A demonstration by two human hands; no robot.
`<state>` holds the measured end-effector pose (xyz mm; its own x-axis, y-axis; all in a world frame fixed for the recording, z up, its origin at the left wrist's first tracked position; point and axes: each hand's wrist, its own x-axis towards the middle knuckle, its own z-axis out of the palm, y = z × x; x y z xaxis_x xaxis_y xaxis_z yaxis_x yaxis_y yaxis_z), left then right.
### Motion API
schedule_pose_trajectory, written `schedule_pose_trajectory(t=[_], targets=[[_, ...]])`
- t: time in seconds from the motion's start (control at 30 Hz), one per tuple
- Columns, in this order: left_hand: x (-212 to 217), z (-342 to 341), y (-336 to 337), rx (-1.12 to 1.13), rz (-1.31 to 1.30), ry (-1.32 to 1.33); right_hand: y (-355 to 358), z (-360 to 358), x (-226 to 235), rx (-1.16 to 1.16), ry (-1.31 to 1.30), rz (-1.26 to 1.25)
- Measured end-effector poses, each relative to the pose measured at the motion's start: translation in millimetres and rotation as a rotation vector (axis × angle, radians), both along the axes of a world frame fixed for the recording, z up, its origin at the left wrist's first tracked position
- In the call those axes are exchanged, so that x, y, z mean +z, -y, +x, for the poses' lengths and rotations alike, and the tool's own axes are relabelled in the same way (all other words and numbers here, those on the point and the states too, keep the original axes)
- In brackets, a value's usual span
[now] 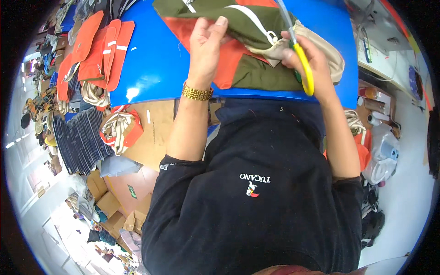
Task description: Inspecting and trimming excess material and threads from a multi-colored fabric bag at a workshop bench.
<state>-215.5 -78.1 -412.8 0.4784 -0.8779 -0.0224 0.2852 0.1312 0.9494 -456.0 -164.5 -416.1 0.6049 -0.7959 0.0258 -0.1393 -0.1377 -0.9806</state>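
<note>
A sewn, bag-like piece of olive, orange and cream fabric [263, 73] lies on a blue tabletop [151, 59]. My left hand [207, 43], below which sits a gold wristband, pinches the olive edge between thumb and fingers. A white cord [252, 19] runs across the olive part to a small loop near the cream edge. There, my right hand [316, 62] is closed round a small green tool [298, 76], mostly hidden in the fingers, which touch the cream cloth. A yellow hook-shaped handle [304, 68] on a clear grey tube passes in front of this hand; whether I grip it is unclear.
Orange sewn panels [98, 52] are piled at the table's left. Below them stand a stack of dark folded pieces [82, 137] and a brown cardboard sheet [149, 133]. Cartons [110, 204] sit on the floor. To the right is a white worktop [380, 64] with rolls and plastic wrap below.
</note>
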Motion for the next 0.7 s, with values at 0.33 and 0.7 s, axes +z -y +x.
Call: schedule_pose_trajectory(t=[0.33,0.7], targets=[[-4.9,1.5,3.5,-0.291,0.187,0.154,31.8,-10.7,-22.1,-0.203,0.527,0.636],[15.5,-19.3,4.8,-0.197,0.171,-0.009,27.3,-16.4,-21.4,-0.224,0.551,0.665]])
